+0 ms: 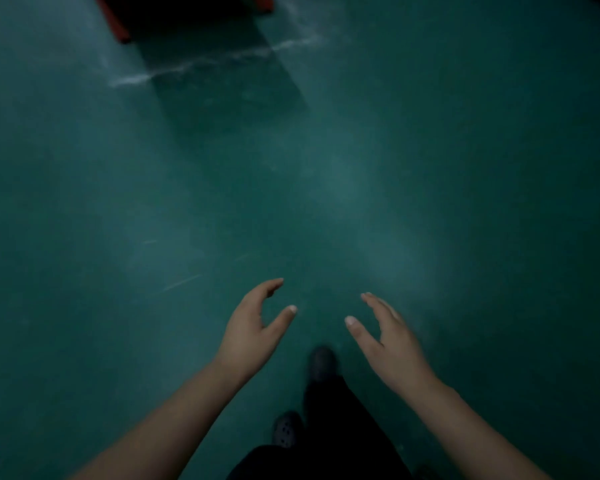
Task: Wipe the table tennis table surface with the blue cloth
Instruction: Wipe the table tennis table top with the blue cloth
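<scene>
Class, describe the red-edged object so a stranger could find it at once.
Start from the wide green floor and look to the top left. Past the white chalky streak sits a dark object with red edges, the only red in view.

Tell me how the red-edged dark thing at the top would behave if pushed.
The red-edged thing probably stays stiff: its edges run straight. It may scrape along the green floor rather than roll; no wheels show. Weight is unclear, as most of it is cropped.
</scene>
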Tool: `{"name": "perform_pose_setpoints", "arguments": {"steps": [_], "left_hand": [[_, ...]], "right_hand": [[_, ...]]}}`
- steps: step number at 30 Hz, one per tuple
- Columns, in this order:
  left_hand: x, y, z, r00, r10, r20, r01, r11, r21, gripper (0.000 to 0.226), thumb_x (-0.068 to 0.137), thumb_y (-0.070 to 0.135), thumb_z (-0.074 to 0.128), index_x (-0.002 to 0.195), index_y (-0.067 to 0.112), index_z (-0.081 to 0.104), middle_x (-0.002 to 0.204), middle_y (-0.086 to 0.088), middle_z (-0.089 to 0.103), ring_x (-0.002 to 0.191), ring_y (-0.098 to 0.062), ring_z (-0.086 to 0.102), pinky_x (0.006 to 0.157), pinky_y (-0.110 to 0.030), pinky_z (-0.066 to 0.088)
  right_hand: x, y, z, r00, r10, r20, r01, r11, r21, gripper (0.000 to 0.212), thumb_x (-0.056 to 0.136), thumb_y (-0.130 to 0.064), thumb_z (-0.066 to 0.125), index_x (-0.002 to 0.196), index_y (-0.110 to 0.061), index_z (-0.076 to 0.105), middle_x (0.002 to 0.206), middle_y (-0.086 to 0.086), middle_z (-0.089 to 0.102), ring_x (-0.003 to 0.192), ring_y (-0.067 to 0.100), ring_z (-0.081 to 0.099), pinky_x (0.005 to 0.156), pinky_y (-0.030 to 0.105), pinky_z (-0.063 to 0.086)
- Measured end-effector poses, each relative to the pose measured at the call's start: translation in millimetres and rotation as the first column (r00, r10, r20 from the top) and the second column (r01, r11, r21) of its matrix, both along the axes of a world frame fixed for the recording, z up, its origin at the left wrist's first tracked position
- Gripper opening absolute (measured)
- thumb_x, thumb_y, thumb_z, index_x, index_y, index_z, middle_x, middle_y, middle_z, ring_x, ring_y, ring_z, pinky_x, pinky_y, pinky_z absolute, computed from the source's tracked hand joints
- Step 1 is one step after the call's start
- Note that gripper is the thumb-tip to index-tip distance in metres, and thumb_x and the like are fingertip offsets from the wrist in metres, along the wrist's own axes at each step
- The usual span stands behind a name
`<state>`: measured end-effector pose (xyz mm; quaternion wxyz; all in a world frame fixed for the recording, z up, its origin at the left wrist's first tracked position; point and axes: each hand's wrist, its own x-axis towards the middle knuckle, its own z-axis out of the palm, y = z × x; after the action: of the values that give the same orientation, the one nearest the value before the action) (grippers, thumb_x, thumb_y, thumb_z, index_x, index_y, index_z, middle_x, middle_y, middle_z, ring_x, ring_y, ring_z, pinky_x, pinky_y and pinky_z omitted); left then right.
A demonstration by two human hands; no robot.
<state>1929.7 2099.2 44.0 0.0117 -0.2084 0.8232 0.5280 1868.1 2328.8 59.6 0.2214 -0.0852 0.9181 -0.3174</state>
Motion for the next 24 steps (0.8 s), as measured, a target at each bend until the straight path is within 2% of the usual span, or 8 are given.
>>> {"name": "perform_pose_setpoints", "arguments": {"steps": [3, 6, 9, 12, 14, 16, 20, 24], "left_hand": [[-13, -65, 6, 0.989, 0.146, -0.006, -0.146, 0.989, 0.003, 0.061, 0.076, 0.058, 0.064, 0.128, 0.027, 0.06, 0.128, 0.017, 0.06, 0.121, 0.004, 0.051, 0.105, -0.018, 0.036], [-39, -133, 7, 0.964, 0.267, 0.003, -0.267, 0.964, -0.016, 0.046, 0.085, 0.037, 0.077, 0.127, 0.029, 0.06, 0.13, 0.016, 0.06, 0.124, 0.002, 0.051, 0.107, -0.021, 0.036], [-71, -203, 11, 0.921, 0.39, -0.01, -0.39, 0.921, -0.008, 0.044, 0.087, 0.026, 0.076, 0.127, 0.031, 0.058, 0.129, 0.016, 0.061, 0.122, 0.002, 0.054, 0.106, -0.023, 0.038], [-102, -271, 28, 0.849, 0.528, -0.017, -0.528, 0.849, 0.033, 0.044, 0.086, 0.02, 0.076, 0.126, 0.028, 0.058, 0.127, 0.013, 0.063, 0.121, 0.003, 0.055, 0.107, -0.03, 0.042], [-125, -319, 39, 0.807, 0.589, -0.042, -0.588, 0.808, 0.024, 0.044, 0.086, 0.018, 0.076, 0.126, 0.025, 0.059, 0.127, 0.01, 0.064, 0.121, 0.0, 0.056, 0.107, -0.032, 0.043], [-143, -366, 46, 0.779, 0.625, -0.042, -0.625, 0.78, 0.018, 0.045, 0.086, 0.018, 0.076, 0.127, 0.023, 0.06, 0.128, 0.009, 0.063, 0.122, -0.001, 0.056, 0.108, -0.032, 0.043], [-166, -464, 45, 0.724, 0.688, -0.046, -0.688, 0.725, 0.01, 0.047, 0.084, 0.036, 0.078, 0.126, 0.029, 0.059, 0.129, 0.01, 0.063, 0.122, 0.0, 0.056, 0.107, -0.031, 0.043], [-190, -572, 32, 0.697, 0.716, -0.025, -0.717, 0.697, -0.016, 0.046, 0.08, 0.052, 0.068, 0.123, 0.039, 0.057, 0.129, 0.013, 0.063, 0.123, 0.001, 0.055, 0.106, -0.027, 0.041]], "right_hand": [[-43, -72, 1, 0.995, 0.098, 0.014, -0.097, 0.992, -0.076, 0.078, 0.087, -0.069, 0.049, 0.147, -0.02, 0.044, 0.153, -0.003, 0.041, 0.141, 0.007, 0.034, 0.113, 0.017, 0.019], [-92, -148, 0, 0.98, 0.197, 0.025, -0.192, 0.973, -0.13, 0.07, 0.088, -0.059, 0.053, 0.147, -0.022, 0.044, 0.152, -0.008, 0.04, 0.14, 0.003, 0.032, 0.113, 0.018, 0.02], [-149, -230, 1, 0.954, 0.294, 0.052, -0.283, 0.946, -0.157, 0.064, 0.091, -0.054, 0.056, 0.145, -0.023, 0.045, 0.15, -0.009, 0.042, 0.134, -0.002, 0.033, 0.11, 0.016, 0.021], [-201, -317, 12, 0.915, 0.4, 0.043, -0.385, 0.903, -0.191, 0.092, 0.074, -0.087, 0.039, 0.143, -0.025, 0.048, 0.149, -0.01, 0.044, 0.135, -0.002, 0.036, 0.109, 0.014, 0.022], [-236, -379, 18, 0.883, 0.468, 0.046, -0.45, 0.869, -0.206, 0.093, 0.073, -0.088, 0.039, 0.141, -0.026, 0.05, 0.148, -0.011, 0.045, 0.134, -0.002, 0.037, 0.11, 0.014, 0.023], [-266, -440, 25, 0.846, 0.531, 0.046, -0.513, 0.835, -0.202, 0.075, 0.082, -0.073, 0.05, 0.14, -0.025, 0.052, 0.146, -0.011, 0.047, 0.133, -0.001, 0.039, 0.114, 0.018, 0.026], [-313, -556, 29, 0.776, 0.63, 0.018, -0.615, 0.763, -0.2, 0.1, 0.069, -0.095, 0.03, 0.14, -0.028, 0.051, 0.144, -0.014, 0.047, 0.133, -0.002, 0.038, 0.111, 0.012, 0.023], [-354, -671, 20, 0.731, 0.682, 0.007, -0.673, 0.723, -0.154, 0.069, 0.086, -0.068, 0.049, 0.143, -0.03, 0.048, 0.146, -0.017, 0.044, 0.135, -0.003, 0.036, 0.11, 0.015, 0.024]]}}
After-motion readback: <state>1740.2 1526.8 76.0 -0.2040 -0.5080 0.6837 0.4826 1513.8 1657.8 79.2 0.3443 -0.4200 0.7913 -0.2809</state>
